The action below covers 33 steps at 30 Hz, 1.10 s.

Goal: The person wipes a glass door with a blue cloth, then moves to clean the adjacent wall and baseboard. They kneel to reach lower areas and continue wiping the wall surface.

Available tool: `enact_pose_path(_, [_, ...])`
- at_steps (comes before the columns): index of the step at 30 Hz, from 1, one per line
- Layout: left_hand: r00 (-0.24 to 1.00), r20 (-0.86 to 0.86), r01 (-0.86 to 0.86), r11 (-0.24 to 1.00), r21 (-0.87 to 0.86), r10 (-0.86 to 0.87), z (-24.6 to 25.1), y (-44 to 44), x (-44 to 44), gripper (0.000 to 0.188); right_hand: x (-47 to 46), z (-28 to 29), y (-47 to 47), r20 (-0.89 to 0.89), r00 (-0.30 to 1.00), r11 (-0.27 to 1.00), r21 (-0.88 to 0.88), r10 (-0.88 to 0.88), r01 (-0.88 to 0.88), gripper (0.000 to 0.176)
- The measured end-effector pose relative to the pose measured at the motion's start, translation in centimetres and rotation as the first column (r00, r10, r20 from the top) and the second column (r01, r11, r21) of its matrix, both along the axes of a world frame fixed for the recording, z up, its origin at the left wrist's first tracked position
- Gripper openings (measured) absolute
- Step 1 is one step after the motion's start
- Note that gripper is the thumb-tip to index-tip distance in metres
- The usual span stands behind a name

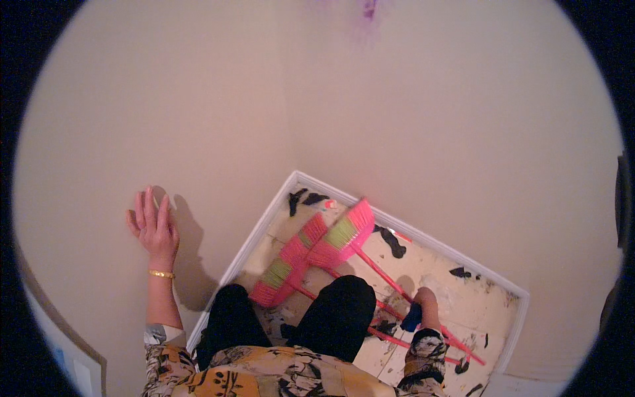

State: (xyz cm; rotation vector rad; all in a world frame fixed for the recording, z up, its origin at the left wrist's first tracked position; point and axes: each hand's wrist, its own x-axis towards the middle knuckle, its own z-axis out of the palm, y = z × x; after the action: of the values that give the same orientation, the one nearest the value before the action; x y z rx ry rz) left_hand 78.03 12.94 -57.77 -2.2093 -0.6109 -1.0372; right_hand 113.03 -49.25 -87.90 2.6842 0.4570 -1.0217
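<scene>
My left hand (154,226), with a gold bracelet at its wrist, is at the wall on the left, palm towards it and fingers apart. My right hand (425,297) is low on the right, at the red broom handles (379,272); its fingers are mostly hidden, so its grip cannot be told. A dark blue thing (412,317), perhaps cloth, shows right below it. Several brooms with pink and green bristles overlap near my knees: one broom head (345,233) lies towards the corner, another broom head (278,283) nearer my left knee. Their handles slant down to the right.
Beige walls (421,149) meet in a corner ahead, with white baseboard (446,248) along the floor. Torn black pieces (393,243) and small red scraps (330,204) are scattered on the stained pale floor (431,268). A purple mark (369,9) shows high on the wall.
</scene>
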Motion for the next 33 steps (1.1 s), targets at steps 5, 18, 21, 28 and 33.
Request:
enact_pose_path(5, [0.979,-0.104,-0.172,0.984,0.051,0.177,-1.4,1.0,-1.2,0.038,5.0,4.2,13.4,-0.188,0.946,0.458,0.839,-0.263,0.294,0.045])
enact_pose_path(18, [0.951,-0.147,-0.251,0.956,0.149,0.273,-0.3,-0.9,-2.3,0.047,-6.9,20.2,41.6,-0.822,0.307,-0.187,0.246,0.480,0.951,0.035])
enact_pose_path(21, [0.948,-0.163,-0.253,0.958,0.134,0.273,-1.1,-1.1,-2.1,0.049,-9.0,23.1,46.7,-0.733,0.447,-0.280,0.350,0.513,0.894,0.032])
enact_pose_path(28, [0.913,-0.217,-0.313,0.934,0.174,0.346,-1.5,-1.4,-2.6,0.052,-13.1,33.0,55.4,0.053,0.942,-0.625,0.761,0.331,0.176,0.045])
enact_pose_path(33, [0.905,-0.226,-0.314,0.924,0.217,0.361,-1.4,-1.4,-2.3,0.053,-15.4,31.1,59.3,0.609,0.790,-0.405,0.741,0.067,-0.537,0.063])
